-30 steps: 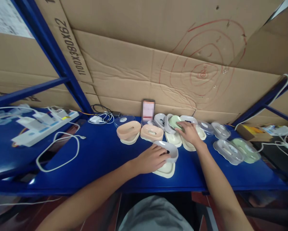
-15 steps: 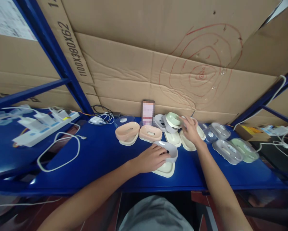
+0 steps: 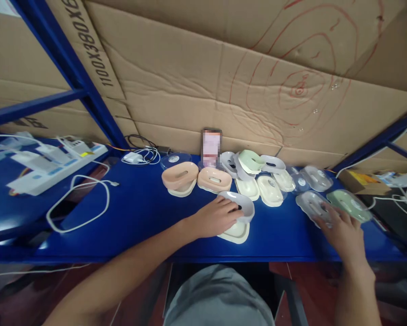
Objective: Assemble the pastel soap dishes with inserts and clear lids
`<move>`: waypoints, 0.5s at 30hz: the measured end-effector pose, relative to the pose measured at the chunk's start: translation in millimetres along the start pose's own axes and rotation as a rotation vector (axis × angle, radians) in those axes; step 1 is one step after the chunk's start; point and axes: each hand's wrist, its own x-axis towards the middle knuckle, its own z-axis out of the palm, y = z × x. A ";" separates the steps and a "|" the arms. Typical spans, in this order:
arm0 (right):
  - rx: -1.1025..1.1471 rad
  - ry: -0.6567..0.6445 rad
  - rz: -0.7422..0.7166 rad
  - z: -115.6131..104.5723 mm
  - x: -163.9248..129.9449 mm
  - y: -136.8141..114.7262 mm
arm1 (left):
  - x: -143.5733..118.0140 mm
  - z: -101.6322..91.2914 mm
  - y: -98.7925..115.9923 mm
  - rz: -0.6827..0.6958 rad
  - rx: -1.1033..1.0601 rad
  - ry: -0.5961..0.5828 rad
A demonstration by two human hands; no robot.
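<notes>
Left hand [image 3: 217, 218], fingers clamped on grey tray [image 3: 239, 207] seated over cream base [image 3: 235, 231], centre frame. Right hand [image 3: 342, 226], fingers spread, touches clear lid [image 3: 312, 206], lower right. Cream bases [image 3: 269, 190] behind remain untopped.

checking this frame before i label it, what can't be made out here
Head view only:
- Standing phone: its face is blurred out, nothing readable.
- Grey soap-dish insert on the cream tray: its left part is covered by the left hand.
- Clear lid: its near end lies under the fingertips of the right hand; a firm grip cannot be told.
- Print on the cardboard: cut off by the top edge.
</notes>
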 end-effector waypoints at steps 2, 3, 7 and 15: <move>0.001 0.015 -0.023 -1.9 -4.3 -17.6 | 0.0 0.4 -0.8 -0.017 -0.032 0.000; 0.021 0.015 -0.033 -2.7 -3.6 -26.9 | 0.1 0.6 -1.3 -0.028 -0.048 0.001; 0.238 0.017 -0.114 -3.1 6.0 -53.6 | 1.0 1.6 -2.8 -0.035 -0.065 0.008; 0.390 -0.043 0.050 2.7 22.8 -60.2 | 1.0 1.9 -2.3 -0.036 -0.055 0.046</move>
